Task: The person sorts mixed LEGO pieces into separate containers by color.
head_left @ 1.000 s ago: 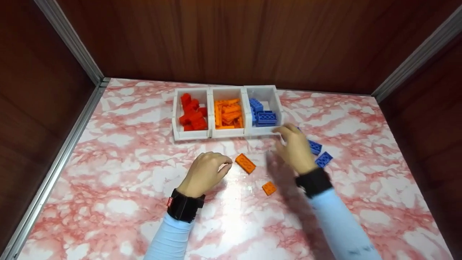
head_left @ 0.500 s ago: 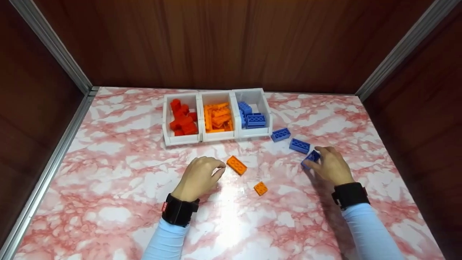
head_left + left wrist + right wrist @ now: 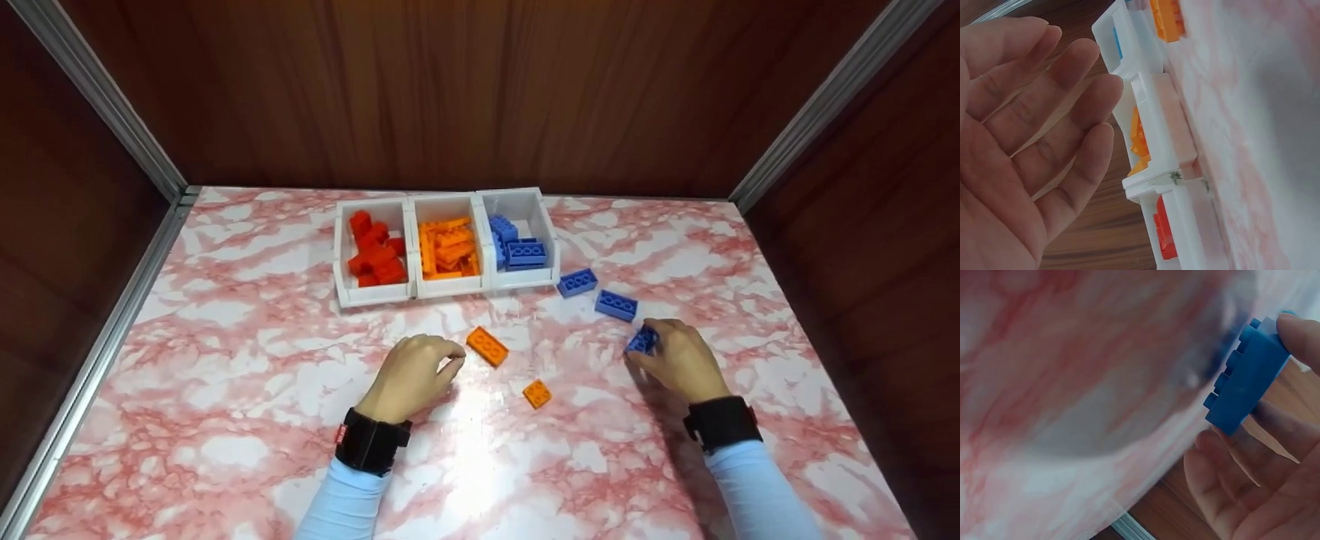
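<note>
My right hand [image 3: 684, 360] pinches a blue toy brick [image 3: 642, 341] between thumb and fingers at the right of the table. In the right wrist view this blue brick [image 3: 1249, 377] shows its studs turned toward the tabletop. Two more blue bricks, one nearer the bins [image 3: 577, 283] and one nearer my hand [image 3: 616, 305], lie studs down in a row. My left hand [image 3: 409, 379] hovers over the table, fingers loosely bent and holding nothing. Just right of its fingertips lies a long orange brick [image 3: 487, 346]. A small square orange brick [image 3: 537, 394] lies closer to me.
Three joined white bins [image 3: 450, 285] stand at the back of the marbled table [image 3: 247, 405]. Red bricks [image 3: 379, 259] fill the left one, orange bricks [image 3: 450, 247] the middle, blue bricks [image 3: 525, 253] the right. Dark wood panels [image 3: 450, 90] enclose the back and sides.
My right hand has moved from beside the blue bin, right and toward me, and taken hold of the nearest blue brick. The left hand stays put. The head view has shifted slightly.
</note>
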{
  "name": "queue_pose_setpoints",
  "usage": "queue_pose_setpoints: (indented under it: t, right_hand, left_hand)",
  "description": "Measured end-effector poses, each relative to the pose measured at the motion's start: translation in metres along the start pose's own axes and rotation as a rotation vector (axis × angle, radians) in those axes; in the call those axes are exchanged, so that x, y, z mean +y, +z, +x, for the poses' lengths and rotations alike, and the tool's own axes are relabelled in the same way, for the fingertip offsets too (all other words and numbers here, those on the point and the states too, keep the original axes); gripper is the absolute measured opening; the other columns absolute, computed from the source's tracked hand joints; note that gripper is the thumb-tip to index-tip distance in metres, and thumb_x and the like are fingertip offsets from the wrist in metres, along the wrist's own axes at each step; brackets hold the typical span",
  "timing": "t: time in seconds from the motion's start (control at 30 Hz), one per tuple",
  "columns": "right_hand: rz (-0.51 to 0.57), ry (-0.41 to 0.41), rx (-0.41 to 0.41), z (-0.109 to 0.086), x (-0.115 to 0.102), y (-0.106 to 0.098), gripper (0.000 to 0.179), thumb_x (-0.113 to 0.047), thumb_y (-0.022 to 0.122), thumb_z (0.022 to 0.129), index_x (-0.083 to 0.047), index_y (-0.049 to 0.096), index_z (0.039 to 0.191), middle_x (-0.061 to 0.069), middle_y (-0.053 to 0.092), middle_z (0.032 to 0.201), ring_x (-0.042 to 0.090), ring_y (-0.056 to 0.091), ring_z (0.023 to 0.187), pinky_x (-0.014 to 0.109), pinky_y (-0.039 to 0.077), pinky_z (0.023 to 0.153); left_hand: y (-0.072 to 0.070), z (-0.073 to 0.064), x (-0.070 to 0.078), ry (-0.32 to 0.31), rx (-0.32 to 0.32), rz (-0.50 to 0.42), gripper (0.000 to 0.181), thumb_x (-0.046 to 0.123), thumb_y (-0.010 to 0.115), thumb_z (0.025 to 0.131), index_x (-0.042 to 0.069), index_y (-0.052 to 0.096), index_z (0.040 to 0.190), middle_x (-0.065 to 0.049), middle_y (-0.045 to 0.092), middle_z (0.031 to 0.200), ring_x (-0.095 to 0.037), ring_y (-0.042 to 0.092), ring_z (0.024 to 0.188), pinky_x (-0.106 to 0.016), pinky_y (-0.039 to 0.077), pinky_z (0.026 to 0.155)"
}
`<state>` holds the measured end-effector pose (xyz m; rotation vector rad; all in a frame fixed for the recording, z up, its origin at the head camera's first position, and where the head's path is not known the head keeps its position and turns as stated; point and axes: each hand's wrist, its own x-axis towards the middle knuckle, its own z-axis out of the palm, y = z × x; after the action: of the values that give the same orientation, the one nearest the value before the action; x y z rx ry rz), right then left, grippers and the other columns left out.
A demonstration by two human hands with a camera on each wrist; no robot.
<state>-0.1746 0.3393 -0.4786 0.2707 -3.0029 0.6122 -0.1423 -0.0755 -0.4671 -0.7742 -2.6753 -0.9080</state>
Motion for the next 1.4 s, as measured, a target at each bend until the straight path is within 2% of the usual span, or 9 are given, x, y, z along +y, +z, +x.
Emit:
queue_pose_setpoints:
  t: [0.2,0.37,0.5,0.7,0.87,1.0,1.1,1.2,1.4]
  right_hand:
    - [0.043,-0.102,0.019,-0.004,-0.022,-0.004,0.062,-0.026,0.081,0.084,0.005,0.058,0.132,0.028,0.058,0.127,0.046,0.055,0.115,0.057,0.043,0.097]
    - [0.025,-0.152,0.049,0.017,-0.046,-0.011,0.065,-0.029,0.082,0.082,0.004,0.059,0.132,0.028,0.057,0.128,0.045,0.055,0.114,0.057,0.043,0.098]
    - [0.03,-0.163,0.011,0.05,-0.068,-0.012,0.066,-0.031,0.08,0.085,0.002,0.056,0.136,0.027,0.053,0.134,0.043,0.05,0.121,0.057,0.041,0.101]
    - [-0.02,-0.241,-0.001,0.121,-0.1,-0.007,0.061,-0.034,0.077,0.087,-0.001,0.059,0.134,0.023,0.056,0.133,0.04,0.049,0.122,0.053,0.039,0.105]
    - [-0.191,-0.337,-0.024,0.173,-0.114,0.002,0.059,-0.035,0.076,0.088,-0.003,0.059,0.134,0.02,0.055,0.136,0.04,0.047,0.126,0.053,0.034,0.109]
    - [-0.347,-0.357,-0.076,0.196,-0.119,0.01,0.054,-0.035,0.072,0.091,-0.009,0.058,0.137,0.016,0.052,0.142,0.039,0.039,0.134,0.058,0.03,0.11]
    - [-0.378,-0.324,-0.102,0.203,-0.119,0.014,0.045,-0.026,0.07,0.093,-0.011,0.06,0.134,0.015,0.045,0.148,0.04,0.027,0.143,0.061,0.022,0.113]
    - [-0.346,-0.316,-0.065,0.204,-0.118,0.016,0.039,-0.018,0.068,0.091,-0.011,0.063,0.129,0.016,0.043,0.15,0.041,0.021,0.145,0.062,0.017,0.114]
    - [-0.144,-0.387,0.112,0.182,-0.114,0.012,0.032,-0.013,0.068,0.089,-0.011,0.069,0.12,0.017,0.054,0.137,0.042,0.037,0.134,0.063,0.027,0.105]
  left_hand:
    - [0.003,-0.008,-0.001,-0.002,-0.025,0.014,0.008,0.015,0.069,0.092,0.012,0.077,0.092,0.0,0.073,0.09,-0.02,0.067,0.084,-0.041,0.051,0.078]
    - [0.006,-0.012,0.003,0.039,-0.068,0.039,0.008,0.016,0.071,0.091,0.011,0.077,0.092,0.0,0.073,0.088,-0.02,0.066,0.081,-0.04,0.051,0.076]
    - [0.009,-0.02,0.004,0.05,-0.089,0.06,0.007,0.016,0.071,0.091,0.011,0.077,0.09,0.001,0.073,0.086,-0.019,0.065,0.079,-0.038,0.051,0.073]
    - [0.01,-0.026,0.004,0.05,-0.077,0.095,0.006,0.016,0.071,0.09,0.014,0.076,0.088,0.003,0.072,0.086,-0.018,0.065,0.077,-0.035,0.049,0.068]
    - [0.007,-0.027,0.007,0.051,-0.07,0.106,0.006,0.016,0.071,0.091,0.014,0.075,0.086,0.004,0.072,0.084,-0.017,0.063,0.075,-0.033,0.047,0.067]
    - [0.006,-0.028,0.007,0.056,-0.068,0.107,0.007,0.016,0.071,0.091,0.014,0.075,0.086,0.004,0.071,0.083,-0.017,0.062,0.075,-0.033,0.047,0.068]
    - [0.007,-0.028,0.008,0.057,-0.075,0.1,0.007,0.016,0.071,0.091,0.014,0.075,0.087,0.003,0.071,0.083,-0.017,0.063,0.075,-0.034,0.048,0.069]
    - [0.007,-0.028,0.007,0.053,-0.083,0.1,0.007,0.016,0.071,0.091,0.014,0.075,0.087,0.004,0.071,0.083,-0.017,0.063,0.076,-0.034,0.048,0.069]
    - [0.009,-0.024,0.002,0.056,-0.086,0.106,0.007,0.016,0.07,0.092,0.014,0.075,0.087,0.004,0.071,0.082,-0.017,0.063,0.075,-0.034,0.048,0.067]
